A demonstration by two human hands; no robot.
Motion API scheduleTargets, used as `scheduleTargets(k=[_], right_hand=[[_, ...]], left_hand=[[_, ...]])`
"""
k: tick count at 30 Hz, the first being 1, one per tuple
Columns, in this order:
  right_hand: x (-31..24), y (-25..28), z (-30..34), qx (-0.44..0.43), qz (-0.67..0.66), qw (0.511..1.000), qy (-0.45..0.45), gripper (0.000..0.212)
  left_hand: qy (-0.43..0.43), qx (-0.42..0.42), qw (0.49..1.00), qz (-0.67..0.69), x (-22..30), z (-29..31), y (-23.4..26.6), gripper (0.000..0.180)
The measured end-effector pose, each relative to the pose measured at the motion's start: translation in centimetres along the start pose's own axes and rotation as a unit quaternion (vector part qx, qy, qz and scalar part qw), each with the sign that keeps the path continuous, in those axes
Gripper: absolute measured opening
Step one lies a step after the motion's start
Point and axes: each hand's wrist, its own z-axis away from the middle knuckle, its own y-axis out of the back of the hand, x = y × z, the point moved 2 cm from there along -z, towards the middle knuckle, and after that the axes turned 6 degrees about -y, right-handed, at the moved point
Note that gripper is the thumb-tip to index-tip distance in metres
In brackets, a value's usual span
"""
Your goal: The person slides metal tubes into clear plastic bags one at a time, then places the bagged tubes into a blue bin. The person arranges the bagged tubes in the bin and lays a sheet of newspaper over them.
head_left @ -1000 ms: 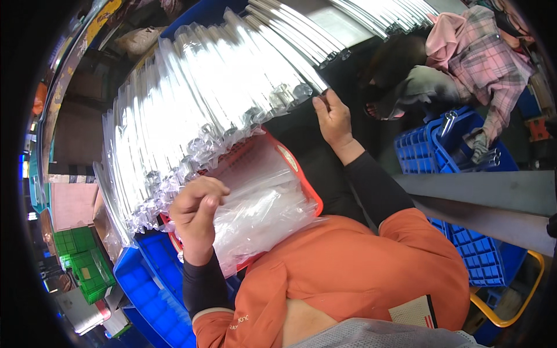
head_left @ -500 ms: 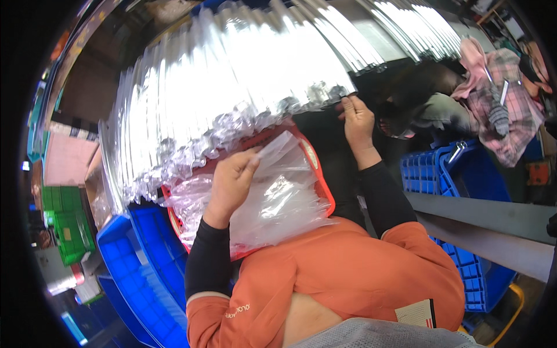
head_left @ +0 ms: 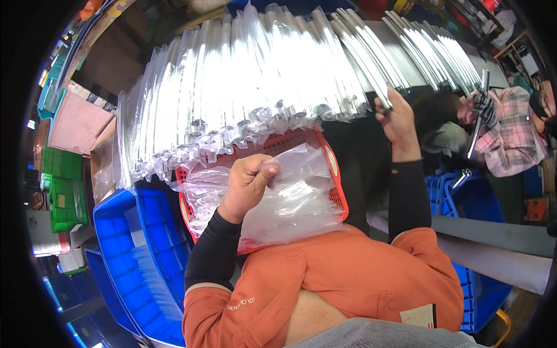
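Observation:
My left hand [head_left: 250,184] is closed, pinching the edge of a transparent plastic bag [head_left: 299,165]. That bag lies over more bags in a red plastic basket [head_left: 333,168] in front of my body. Up to the right, my right hand [head_left: 399,123] has its fingers round the near end of a shiny metal tube [head_left: 374,78]. This tube lies at the right side of the row, beside other bare tubes. To its left, many tubes in plastic sleeves [head_left: 232,87] lie side by side, their loose bag ends hanging toward me.
Blue crates stand at my left [head_left: 119,232] and right [head_left: 481,200]. More bare tubes [head_left: 432,52] lie farther right. A co-worker in a pink plaid shirt [head_left: 513,127] holds a tube in a gloved hand. A grey beam [head_left: 493,235] crosses at right; green crates [head_left: 67,197] stand far left.
My right hand has moved right, from the sleeved tubes' edge to a bare tube's end, and grips it. My left hand keeps its pinch on the bag. The co-worker's tube has shifted.

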Motion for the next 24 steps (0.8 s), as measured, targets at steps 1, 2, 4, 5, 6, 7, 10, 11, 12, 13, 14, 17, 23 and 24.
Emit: scheduleTargets(k=[1,2,4,5,6,7,10,11,12,13,14,17,23,24], right_hand=[[-0.3,-0.3,1.1,-0.062,-0.096,0.993,0.018,0.042],[-0.6,-0.8,2.3,-0.139,-0.098,0.985,0.028,0.044],[-1.8,-1.7,5.0,-0.243,-0.089,0.964,0.061,0.048],[-3.0,-2.3,5.9,-0.271,-0.082,0.953,0.105,0.051],[-4.4,-3.2,6.7,-0.299,-0.037,0.945,0.128,0.054],[-6.0,-3.7,7.1,-0.253,-0.075,0.956,0.125,0.057],[-10.2,-6.7,8.6,-0.275,-0.299,0.902,0.147,0.039],[-10.4,-8.1,9.1,-0.310,-0.283,0.897,0.139,0.036],[-10.4,-9.3,9.6,-0.328,-0.282,0.893,0.123,0.033],[-10.2,-10.1,9.8,-0.354,-0.295,0.881,0.112,0.031],[-9.6,-10.6,10.0,-0.307,-0.266,0.909,0.092,0.029],[-7.9,-10.8,10.0,-0.267,-0.221,0.933,0.095,0.032],[-4.4,-12.9,11.8,-0.177,-0.183,0.934,0.252,0.037],[-3.7,-13.9,12.6,-0.197,-0.152,0.929,0.274,0.037]], left_hand=[[-0.012,0.000,1.000,0.001,0.1,0.0,0.1,0.028],[-0.027,-0.012,1.000,0.002,0.2,0.0,0.1,0.028],[-0.035,-0.021,0.999,-0.013,0.3,-0.1,0.1,0.028],[-0.041,-0.031,0.999,-0.019,0.4,-0.2,-0.1,0.028],[-0.047,-0.036,0.998,-0.017,0.4,-0.4,-0.2,0.028],[-0.053,-0.040,0.997,-0.033,0.5,-0.5,-0.4,0.028],[-0.079,-0.041,0.994,-0.059,0.6,-0.7,-0.9,0.028],[-0.088,-0.043,0.993,-0.066,0.6,-0.7,-0.9,0.029],[-0.095,-0.042,0.992,-0.075,0.7,-0.6,-0.9,0.030],[-0.100,-0.045,0.991,-0.073,0.7,-0.5,-0.9,0.030],[-0.103,-0.046,0.991,-0.071,0.7,-0.4,-0.9,0.031],[-0.128,-0.046,0.988,-0.072,1.1,-0.2,-0.8,0.031],[-0.161,-0.008,0.973,-0.163,2.8,-1.1,-1.6,0.034],[-0.152,-0.003,0.976,-0.157,3.0,-1.3,-1.8,0.036]])
